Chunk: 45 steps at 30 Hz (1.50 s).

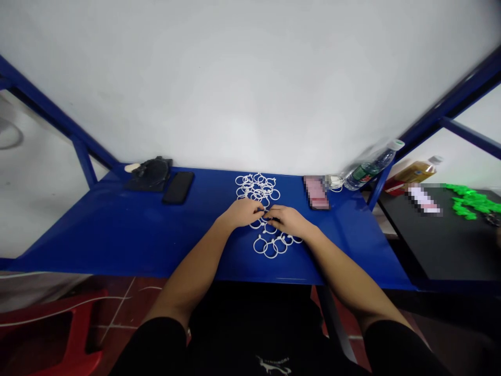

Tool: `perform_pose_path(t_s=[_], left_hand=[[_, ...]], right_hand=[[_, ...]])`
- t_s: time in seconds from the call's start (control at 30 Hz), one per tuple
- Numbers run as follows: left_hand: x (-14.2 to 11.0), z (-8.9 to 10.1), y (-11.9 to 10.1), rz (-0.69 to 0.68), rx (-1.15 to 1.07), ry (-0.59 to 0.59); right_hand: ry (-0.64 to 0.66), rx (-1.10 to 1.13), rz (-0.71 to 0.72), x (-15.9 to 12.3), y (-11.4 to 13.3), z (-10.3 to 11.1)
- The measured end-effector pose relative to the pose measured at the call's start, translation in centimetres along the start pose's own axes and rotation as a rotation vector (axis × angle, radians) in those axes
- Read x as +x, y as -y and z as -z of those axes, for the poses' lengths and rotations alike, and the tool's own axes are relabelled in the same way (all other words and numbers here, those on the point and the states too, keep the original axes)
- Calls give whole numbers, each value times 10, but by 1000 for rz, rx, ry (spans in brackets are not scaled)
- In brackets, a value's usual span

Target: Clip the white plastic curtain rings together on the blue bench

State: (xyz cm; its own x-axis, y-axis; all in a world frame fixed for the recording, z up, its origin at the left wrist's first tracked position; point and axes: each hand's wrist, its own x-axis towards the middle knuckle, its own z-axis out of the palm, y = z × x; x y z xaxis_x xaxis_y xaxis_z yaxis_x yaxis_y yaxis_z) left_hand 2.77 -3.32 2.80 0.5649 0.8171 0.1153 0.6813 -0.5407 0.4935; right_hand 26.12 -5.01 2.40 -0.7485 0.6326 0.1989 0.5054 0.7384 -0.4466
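Observation:
Many thin white plastic rings, each with a small tab, lie in the middle of the blue table (pixel 117 235). A tangled heap of white rings (pixel 258 188) sits beyond my hands, and a row of linked-looking white rings (pixel 271 249) lies nearer to me. My left hand (pixel 246 211) has its fingers curled and pinched at a white ring between the two hands. From the right, my right hand (pixel 288 220) pinches at the same spot, its fingertips close to the left ones. My fingers partly hide that ring, and how it joins its neighbours cannot be made out.
A dark phone (pixel 178 188) and a black bag (pixel 152 175) lie at the back left. Toward the back right are another phone (pixel 317 193), a white cable (pixel 334 183) and a tilted water bottle (pixel 371 166). Bright green pieces (pixel 472 201) lie on a black side table (pixel 450 245).

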Motion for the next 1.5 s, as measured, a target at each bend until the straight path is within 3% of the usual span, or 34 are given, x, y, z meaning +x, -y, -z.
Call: perform_pose_path(t_s=[0.27, 0.4, 0.57, 0.9, 1.13, 1.33, 1.5], left_hand=[[1, -6, -4, -5, 18, 63], [2, -10, -6, 28, 34, 38], [4, -17, -15, 71, 47, -26], [5, -19, -23, -23, -18, -194], [4, -15, -26, -24, -30, -223], [3, -16, -29, -11, -6, -270], [3, -16, -30, -19, -32, -265]], right_hand=[[-61, 126, 16, -1, 1, 2], [-148, 202, -121, -1, -11, 4], [-82, 109, -244, -1, -20, 4], [-83, 129, -157, 0, -12, 9], [-301, 286, -213, -2, -11, 5], [-178, 427, -136, -3, -6, 7], [-237, 368, -71, -3, -5, 8]])
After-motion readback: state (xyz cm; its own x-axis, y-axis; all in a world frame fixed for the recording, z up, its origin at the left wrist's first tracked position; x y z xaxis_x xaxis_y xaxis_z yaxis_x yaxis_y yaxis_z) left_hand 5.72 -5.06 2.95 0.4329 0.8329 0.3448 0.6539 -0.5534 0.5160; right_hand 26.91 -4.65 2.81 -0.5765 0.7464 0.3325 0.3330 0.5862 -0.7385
